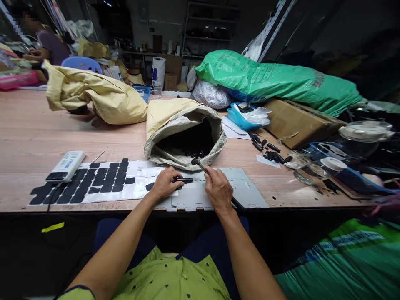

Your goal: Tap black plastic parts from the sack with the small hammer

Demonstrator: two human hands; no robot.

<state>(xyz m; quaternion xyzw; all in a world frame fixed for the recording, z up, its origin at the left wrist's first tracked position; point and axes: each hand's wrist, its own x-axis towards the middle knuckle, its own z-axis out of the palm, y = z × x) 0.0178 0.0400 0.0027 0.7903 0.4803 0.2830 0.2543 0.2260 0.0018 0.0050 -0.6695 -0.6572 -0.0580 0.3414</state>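
My left hand (165, 182) is closed on a small black elongated part (184, 180), pinning it flat on a grey board (246, 191) at the table's near edge. My right hand (218, 188) is wrapped round the handle of a small hammer (197, 162), whose dark head sits just above and right of the part. Straight behind both hands an open tan sack (184, 139) lies on its side with black parts inside. To the left, a white sheet with rows of black adhesive pads (103, 180) lies flat.
A white remote-like device (66, 166) rests on the pad sheet. Loose black parts (271, 153) lie at right near a cardboard box (296, 123). A yellow sack (93, 96), green sacks (275, 81) and a blue tray (242, 118) stand behind. Another person (46, 43) sits far left.
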